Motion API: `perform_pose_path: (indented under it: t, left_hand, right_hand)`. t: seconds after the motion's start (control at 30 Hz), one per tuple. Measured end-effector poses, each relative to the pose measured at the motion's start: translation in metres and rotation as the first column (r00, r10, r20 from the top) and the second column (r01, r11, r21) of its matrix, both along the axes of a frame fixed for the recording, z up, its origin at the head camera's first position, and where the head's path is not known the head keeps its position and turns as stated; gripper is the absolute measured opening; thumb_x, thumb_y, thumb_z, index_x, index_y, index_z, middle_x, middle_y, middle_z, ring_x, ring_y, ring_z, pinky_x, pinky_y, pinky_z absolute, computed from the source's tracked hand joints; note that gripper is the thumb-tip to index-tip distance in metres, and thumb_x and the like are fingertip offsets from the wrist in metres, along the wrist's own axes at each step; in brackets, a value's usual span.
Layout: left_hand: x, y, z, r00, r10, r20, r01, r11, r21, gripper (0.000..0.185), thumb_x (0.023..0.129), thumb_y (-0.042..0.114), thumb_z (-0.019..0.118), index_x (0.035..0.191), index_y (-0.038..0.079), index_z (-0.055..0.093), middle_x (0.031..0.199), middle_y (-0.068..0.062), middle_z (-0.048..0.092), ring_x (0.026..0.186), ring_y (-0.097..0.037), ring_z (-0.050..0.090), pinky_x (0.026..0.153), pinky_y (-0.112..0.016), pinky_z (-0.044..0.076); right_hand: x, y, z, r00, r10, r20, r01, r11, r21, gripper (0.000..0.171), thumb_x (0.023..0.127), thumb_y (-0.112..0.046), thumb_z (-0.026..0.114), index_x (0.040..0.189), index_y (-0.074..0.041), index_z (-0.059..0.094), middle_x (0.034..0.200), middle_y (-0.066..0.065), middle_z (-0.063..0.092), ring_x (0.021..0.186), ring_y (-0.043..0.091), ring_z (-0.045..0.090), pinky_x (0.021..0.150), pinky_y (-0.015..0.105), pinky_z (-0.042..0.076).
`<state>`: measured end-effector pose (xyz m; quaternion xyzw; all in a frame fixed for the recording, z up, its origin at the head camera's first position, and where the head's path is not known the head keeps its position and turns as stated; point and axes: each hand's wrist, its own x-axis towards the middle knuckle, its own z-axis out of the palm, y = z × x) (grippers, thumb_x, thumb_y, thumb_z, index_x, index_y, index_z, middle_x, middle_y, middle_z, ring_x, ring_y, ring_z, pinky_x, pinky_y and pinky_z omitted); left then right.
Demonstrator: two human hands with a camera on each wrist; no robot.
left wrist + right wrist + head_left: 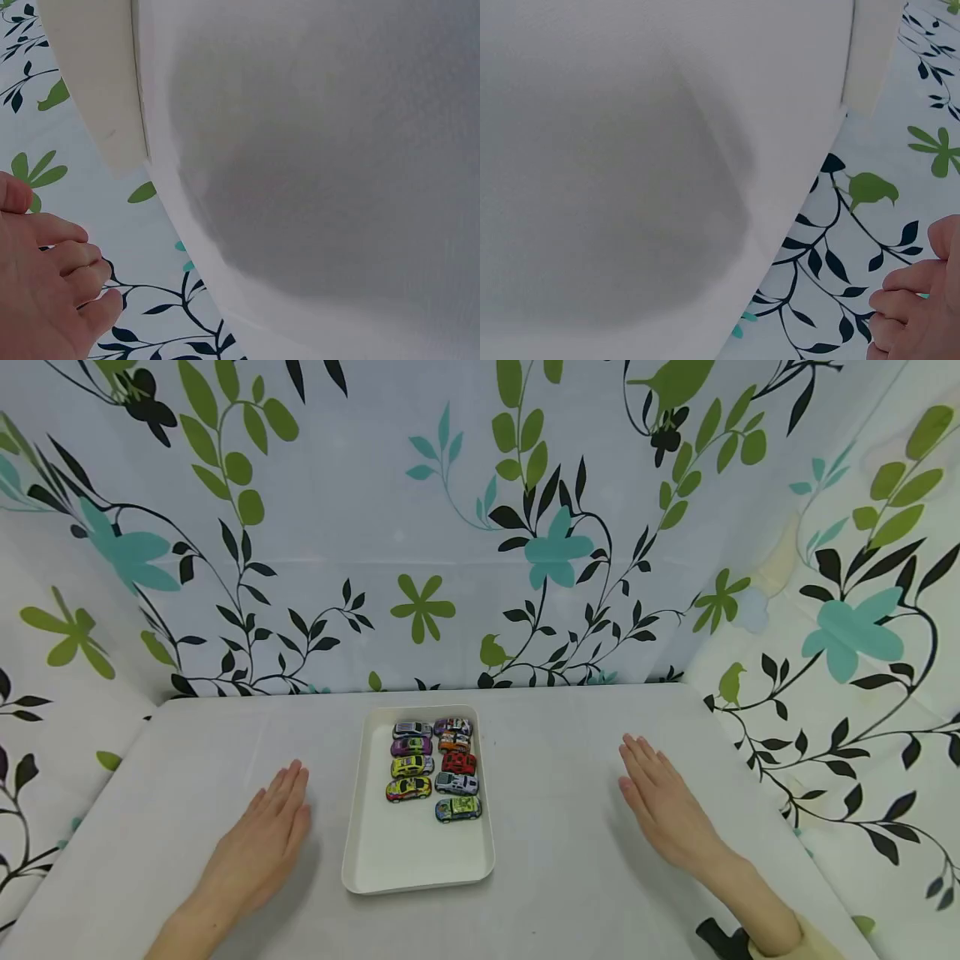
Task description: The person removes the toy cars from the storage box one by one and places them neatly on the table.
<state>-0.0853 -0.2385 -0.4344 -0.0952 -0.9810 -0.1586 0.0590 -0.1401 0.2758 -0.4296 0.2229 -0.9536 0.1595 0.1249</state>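
Observation:
A white rectangular tray (408, 860) lies in the middle of the grey table (555, 860). Several small toy cars (435, 760) stand in two columns in its far half; the nearest is a green and blue car (458, 809). My left hand (262, 839) rests flat on the table left of the tray, fingers straight, holding nothing. My right hand (663, 802) lies flat to the tray's right, also holding nothing. Each wrist view shows only that hand's fingertips (45, 285) (919, 307), the grey table surface and the tray's white edge (97, 82) (870, 52).
Floral curtains (480, 527) with green, teal and black leaves close off the table at the back and both sides. A dark object (723, 939) peeks in by my right wrist at the front edge.

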Motion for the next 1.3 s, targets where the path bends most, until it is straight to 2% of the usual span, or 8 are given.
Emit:
perform_pose_path:
  t: [0.13, 0.3, 0.5, 0.67, 0.87, 1.0, 1.13, 1.3]
  left_hand:
    - [-0.001, 0.007, 0.000, 0.994, 0.003, 0.108, -0.023, 0.982, 0.186, 0.059, 0.111, 0.035, 0.029, 0.155, -0.004, 0.026, 0.162, -0.023, 0.023, 0.147, -0.045, 0.026, 0.116, -0.063, 0.027]
    - [-0.004, 0.019, 0.000, 0.980, -0.034, 0.196, -0.049, 0.913, 0.405, 0.061, 0.111, 0.038, 0.027, 0.155, -0.003, 0.026, 0.162, -0.022, 0.024, 0.146, -0.045, 0.026, 0.115, -0.063, 0.026]
    - [-0.010, 0.030, -0.005, 0.964, -0.052, 0.261, -0.103, 0.832, 0.545, 0.059, 0.111, 0.035, 0.028, 0.154, -0.005, 0.028, 0.160, -0.022, 0.028, 0.147, -0.042, 0.026, 0.118, -0.060, 0.023]
    - [-0.014, 0.033, -0.011, 0.928, -0.108, 0.356, -0.171, 0.728, 0.664, 0.062, 0.110, 0.037, 0.034, 0.156, -0.004, 0.025, 0.161, -0.022, 0.027, 0.149, -0.039, 0.022, 0.121, -0.050, 0.023]
    - [-0.014, 0.030, -0.022, 0.897, -0.174, 0.406, -0.255, 0.546, 0.798, 0.063, 0.107, 0.028, 0.048, 0.157, 0.000, 0.024, 0.161, -0.018, 0.028, 0.148, -0.027, 0.025, 0.103, -0.007, 0.037]
    - [-0.013, 0.029, -0.031, 0.886, -0.198, 0.419, -0.291, 0.465, 0.836, 0.064, 0.104, 0.024, 0.054, 0.157, 0.001, 0.025, 0.162, -0.018, 0.026, 0.147, -0.026, 0.025, 0.098, -0.004, 0.039]
    - [-0.012, 0.029, -0.038, 0.898, -0.202, 0.391, -0.279, 0.427, 0.860, 0.066, 0.102, 0.018, 0.058, 0.156, -0.001, 0.026, 0.162, -0.019, 0.026, 0.146, -0.027, 0.027, 0.099, -0.006, 0.040]
    - [-0.012, 0.030, -0.048, 0.929, -0.200, 0.310, -0.228, 0.350, 0.908, 0.065, 0.099, 0.010, 0.061, 0.154, -0.004, 0.029, 0.160, -0.022, 0.027, 0.137, -0.003, 0.040, 0.101, -0.008, 0.041]
  right_hand:
    - [-0.004, -0.011, 0.001, 0.999, 0.012, 0.036, -0.011, 1.000, -0.014, 0.053, 0.109, -0.027, 0.039, 0.151, 0.006, 0.036, 0.161, 0.020, 0.030, 0.149, 0.039, 0.025, 0.127, 0.030, 0.003]
    - [-0.004, -0.029, 0.001, 0.998, 0.053, 0.044, -0.050, 0.997, -0.067, 0.051, 0.109, -0.026, 0.042, 0.151, 0.003, 0.039, 0.161, 0.016, 0.033, 0.149, 0.036, 0.027, 0.127, 0.028, 0.005]
    - [-0.003, -0.059, 0.001, 0.991, 0.125, 0.047, -0.117, 0.982, -0.147, 0.049, 0.107, -0.024, 0.046, 0.150, 0.001, 0.042, 0.160, 0.013, 0.036, 0.149, 0.033, 0.030, 0.127, 0.035, 0.013]
    - [-0.004, -0.084, -0.003, 0.981, 0.169, 0.098, -0.148, 0.970, -0.191, 0.049, 0.106, -0.026, 0.049, 0.150, -0.004, 0.044, 0.159, 0.007, 0.038, 0.148, 0.028, 0.032, 0.124, 0.044, 0.022]
    - [-0.005, -0.107, -0.008, 0.968, 0.196, 0.159, -0.159, 0.964, -0.215, 0.048, 0.103, -0.029, 0.057, 0.147, -0.011, 0.050, 0.156, 0.002, 0.044, 0.144, 0.028, 0.040, 0.119, 0.051, 0.033]
    - [-0.006, -0.119, -0.008, 0.959, 0.216, 0.181, -0.169, 0.954, -0.247, 0.045, 0.101, -0.028, 0.060, 0.143, -0.012, 0.055, 0.152, 0.002, 0.050, 0.140, 0.028, 0.045, 0.116, 0.052, 0.038]
    - [-0.009, -0.129, -0.009, 0.954, 0.244, 0.177, -0.188, 0.941, -0.280, 0.042, 0.100, -0.026, 0.063, 0.139, -0.012, 0.059, 0.145, 0.002, 0.056, 0.137, 0.026, 0.049, 0.114, 0.050, 0.041]
    - [-0.012, -0.142, -0.012, 0.943, 0.285, 0.173, -0.223, 0.924, -0.310, 0.041, 0.097, -0.021, 0.067, 0.136, -0.010, 0.061, 0.139, 0.004, 0.062, 0.133, 0.027, 0.053, 0.112, 0.050, 0.043]
